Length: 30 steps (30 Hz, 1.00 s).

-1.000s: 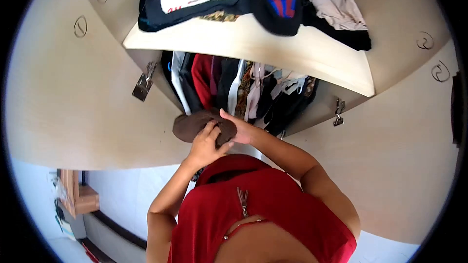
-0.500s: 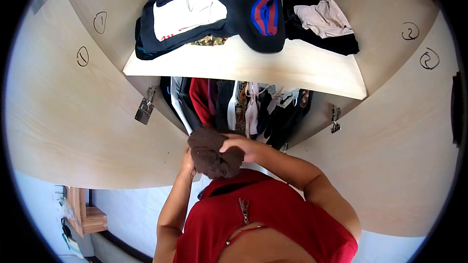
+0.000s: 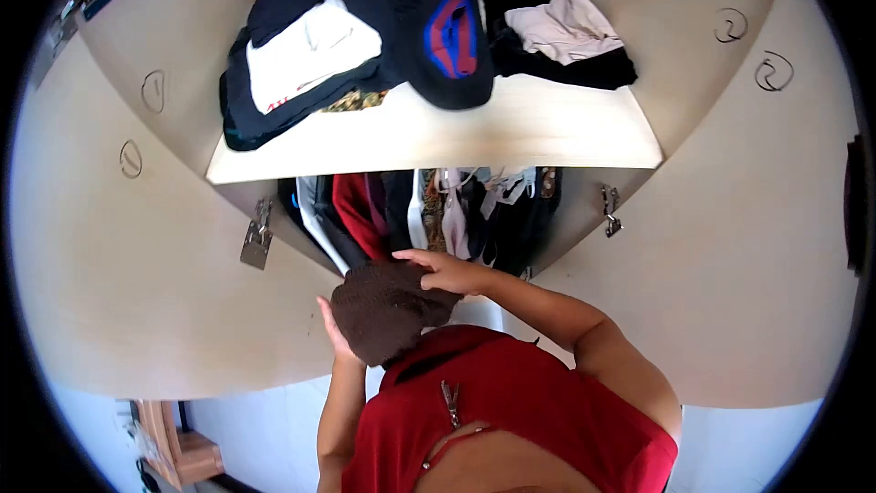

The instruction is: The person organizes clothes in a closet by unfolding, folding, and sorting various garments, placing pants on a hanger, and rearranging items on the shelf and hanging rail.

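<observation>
A dark brown knitted piece of clothing (image 3: 383, 315), folded or bunched so that its exact kind cannot be told, is in front of my chest. My left hand (image 3: 339, 336) supports it from the left side, with some fingers hidden behind the fabric. On its upper right, my right hand (image 3: 453, 274) grips the knit, index finger stretched along the top edge. Just beyond my hands, garments hang in the lower part of the wardrobe, among them a dark red one (image 3: 358, 215).
Above them a wooden shelf (image 3: 429, 141) carries folded clothes, including a white shirt (image 3: 310, 50), a black cap (image 3: 452, 46) with a red and blue design, and a beige cloth (image 3: 566, 27). Open doors stand at the left (image 3: 173, 283) and right (image 3: 721, 265). Low at left is a wooden piece of furniture (image 3: 187, 456).
The brown knit has spread out flatter and moved slightly left and down. My left fingers have opened away from its edge, and my right index finger has straightened. The view has shifted.
</observation>
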### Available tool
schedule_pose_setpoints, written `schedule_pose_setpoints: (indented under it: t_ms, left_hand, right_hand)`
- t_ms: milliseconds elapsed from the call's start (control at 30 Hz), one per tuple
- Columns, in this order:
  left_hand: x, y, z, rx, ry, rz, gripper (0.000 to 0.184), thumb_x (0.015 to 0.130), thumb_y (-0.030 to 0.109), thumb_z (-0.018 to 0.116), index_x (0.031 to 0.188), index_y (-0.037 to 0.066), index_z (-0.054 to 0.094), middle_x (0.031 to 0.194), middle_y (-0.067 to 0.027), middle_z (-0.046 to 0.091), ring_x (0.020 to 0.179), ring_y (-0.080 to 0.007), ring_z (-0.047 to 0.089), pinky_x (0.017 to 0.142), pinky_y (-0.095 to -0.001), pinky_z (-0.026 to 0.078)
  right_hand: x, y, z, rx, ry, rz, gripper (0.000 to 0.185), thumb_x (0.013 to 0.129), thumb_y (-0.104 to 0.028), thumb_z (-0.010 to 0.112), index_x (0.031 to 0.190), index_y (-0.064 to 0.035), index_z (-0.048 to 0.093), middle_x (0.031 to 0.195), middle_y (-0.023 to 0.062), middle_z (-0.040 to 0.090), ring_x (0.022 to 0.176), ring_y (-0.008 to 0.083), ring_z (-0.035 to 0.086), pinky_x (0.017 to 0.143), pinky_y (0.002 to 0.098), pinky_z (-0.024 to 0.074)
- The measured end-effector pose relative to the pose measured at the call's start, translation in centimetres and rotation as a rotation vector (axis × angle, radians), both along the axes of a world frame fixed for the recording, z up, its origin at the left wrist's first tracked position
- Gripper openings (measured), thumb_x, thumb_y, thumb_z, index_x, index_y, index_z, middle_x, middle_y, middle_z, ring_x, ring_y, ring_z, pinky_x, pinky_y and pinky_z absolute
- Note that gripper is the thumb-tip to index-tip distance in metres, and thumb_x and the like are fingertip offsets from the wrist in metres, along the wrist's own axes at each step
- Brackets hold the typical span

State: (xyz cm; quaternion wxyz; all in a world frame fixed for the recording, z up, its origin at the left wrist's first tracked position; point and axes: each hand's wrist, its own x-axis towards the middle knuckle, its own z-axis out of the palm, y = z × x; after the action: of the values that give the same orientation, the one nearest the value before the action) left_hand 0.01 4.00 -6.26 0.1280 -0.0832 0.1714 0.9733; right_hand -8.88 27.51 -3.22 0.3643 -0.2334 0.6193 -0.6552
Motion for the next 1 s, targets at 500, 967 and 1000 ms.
schedule_pose_setpoints:
  t_ms: [500,967,1000]
  left_hand:
    - [-2.2,1.7,3.9,-0.308,0.367,-0.422,0.098,0.083,0.068,0.051,0.151,0.007,0.015,0.150,-0.0161,0.031,0.136,-0.0299,0.034,0.112,-0.0436,0.028]
    - [-9.5,2.6,12.6,-0.920,0.749,0.028,0.065,0.090,0.046,0.058,0.133,-0.001,0.047,0.119,-0.0157,0.060,0.112,-0.0225,0.056,0.100,-0.0352,0.040]
    - [-10.7,2.6,13.5,-1.025,0.799,0.125,0.054,0.093,0.038,0.058,0.130,-0.002,0.051,0.114,-0.0143,0.063,0.107,-0.0199,0.058,0.096,-0.0333,0.042]
  right_hand:
    - [1.0,2.5,1.6,-0.027,0.259,0.279,0.121,0.069,-0.017,0.083,0.152,-0.0168,-0.005,0.154,0.0160,0.019,0.138,0.0278,0.028,0.111,0.0411,0.0298]
    - [3.1,8.1,10.8,0.136,0.426,-0.137,0.053,0.079,-0.021,0.075,0.122,0.0020,0.055,0.117,0.0152,0.063,0.109,0.0251,0.060,0.097,0.0364,0.0448]
    - [3.1,8.4,11.5,0.081,0.413,-0.253,0.051,0.079,-0.019,0.075,0.122,0.0009,0.055,0.117,0.0153,0.063,0.110,0.0248,0.059,0.099,0.0365,0.0438]
